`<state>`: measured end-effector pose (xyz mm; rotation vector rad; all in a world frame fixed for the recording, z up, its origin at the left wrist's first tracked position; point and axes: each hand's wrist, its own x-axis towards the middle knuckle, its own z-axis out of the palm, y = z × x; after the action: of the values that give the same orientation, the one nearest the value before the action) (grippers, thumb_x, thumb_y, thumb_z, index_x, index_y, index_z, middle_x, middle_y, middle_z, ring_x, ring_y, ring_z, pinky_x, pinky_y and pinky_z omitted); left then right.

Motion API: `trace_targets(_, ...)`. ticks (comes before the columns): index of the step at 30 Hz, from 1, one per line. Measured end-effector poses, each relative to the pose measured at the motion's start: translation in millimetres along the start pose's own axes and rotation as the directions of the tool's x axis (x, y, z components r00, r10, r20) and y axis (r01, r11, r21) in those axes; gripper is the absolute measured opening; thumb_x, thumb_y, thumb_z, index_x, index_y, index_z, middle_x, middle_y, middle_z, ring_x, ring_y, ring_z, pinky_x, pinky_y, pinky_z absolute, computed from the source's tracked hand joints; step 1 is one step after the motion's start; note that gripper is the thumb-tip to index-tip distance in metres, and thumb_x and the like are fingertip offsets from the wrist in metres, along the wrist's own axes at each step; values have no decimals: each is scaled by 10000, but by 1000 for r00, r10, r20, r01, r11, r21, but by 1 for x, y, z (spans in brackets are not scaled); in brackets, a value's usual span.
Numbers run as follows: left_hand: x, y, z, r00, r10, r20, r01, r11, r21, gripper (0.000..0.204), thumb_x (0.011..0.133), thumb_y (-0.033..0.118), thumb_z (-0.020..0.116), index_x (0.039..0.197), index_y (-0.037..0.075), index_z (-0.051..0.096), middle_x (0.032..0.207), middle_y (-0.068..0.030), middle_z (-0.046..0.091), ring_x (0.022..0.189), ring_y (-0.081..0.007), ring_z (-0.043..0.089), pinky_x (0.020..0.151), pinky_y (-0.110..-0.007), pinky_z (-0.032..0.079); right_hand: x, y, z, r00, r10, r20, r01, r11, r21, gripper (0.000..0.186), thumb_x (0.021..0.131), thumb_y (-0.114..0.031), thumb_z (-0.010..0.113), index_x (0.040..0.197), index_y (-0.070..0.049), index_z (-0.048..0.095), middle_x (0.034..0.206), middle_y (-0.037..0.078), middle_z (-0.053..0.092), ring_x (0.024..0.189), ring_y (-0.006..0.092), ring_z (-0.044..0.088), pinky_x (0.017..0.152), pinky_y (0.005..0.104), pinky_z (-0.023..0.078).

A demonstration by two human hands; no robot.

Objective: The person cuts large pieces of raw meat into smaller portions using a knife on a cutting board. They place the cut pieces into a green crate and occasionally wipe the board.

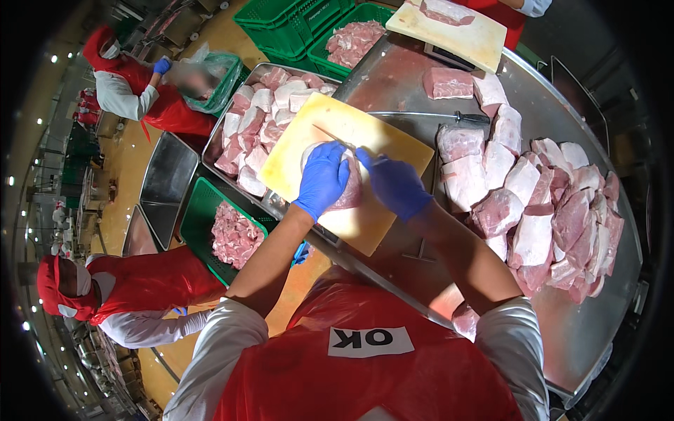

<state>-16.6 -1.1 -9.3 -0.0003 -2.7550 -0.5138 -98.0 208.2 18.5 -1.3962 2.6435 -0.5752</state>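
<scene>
On a yellowish cutting board lies a piece of raw pork, partly covered by my blue-gloved left hand, which grips it from above with the fingers bent over it. A thin knife is in my right hand, also blue-gloved. Its blade points to the far left, past the far end of the pork. My right index finger stretches along the knife; the handle is hidden in the fist. The meat's underside, and whether the blade touches it, cannot be made out.
A sharpening steel lies beyond the board. Many pork blocks are heaped on the metal table at right. A metal tray of cut pork stands left, near green crates. Two co-workers stand left; another board is far right.
</scene>
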Motion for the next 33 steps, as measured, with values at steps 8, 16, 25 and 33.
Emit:
trace_targets(8,-3,-3,1,1000,6,-6,-6,1000,-24,323,961,133,664,1250,-11,659,1253,-268,667,1195,-462,612,1081,-524,480,-52,5,-42,989,69,134,-81,992,94,525,976,-65,547,1501,-48,552,973,193,724,773,374,752,682,484,617)
trace_targets(16,0,-6,0,1000,8,24,-8,1000,-17,327,959,147,686,1249,-4,673,1253,-249,672,1193,-438,621,1076,-507,487,-95,21,0,997,38,-64,-21,968,249,637,972,-103,583,1593,-71,445,1050,241,679,798,421,716,694,514,593)
trace_targets(25,-21,64,-7,828,-557,-64,560,820,121,1068,738,410,928,1578,33,386,1594,-372,361,1399,-575,449,1167,-581,412,-181,23,-38,906,397,147,-377,599,707,501,1007,-171,646,1496,-77,592,1160,270,730,1060,455,722,873,490,584)
trace_targets(33,-22,-6,-80,892,-133,433,24,969,248,1036,719,374,943,1579,108,431,1691,-301,285,1487,-549,387,1232,-555,375,-157,31,-16,941,338,-7,-273,772,574,524,996,-181,670,1509,-111,589,1145,249,736,1033,447,722,875,498,585)
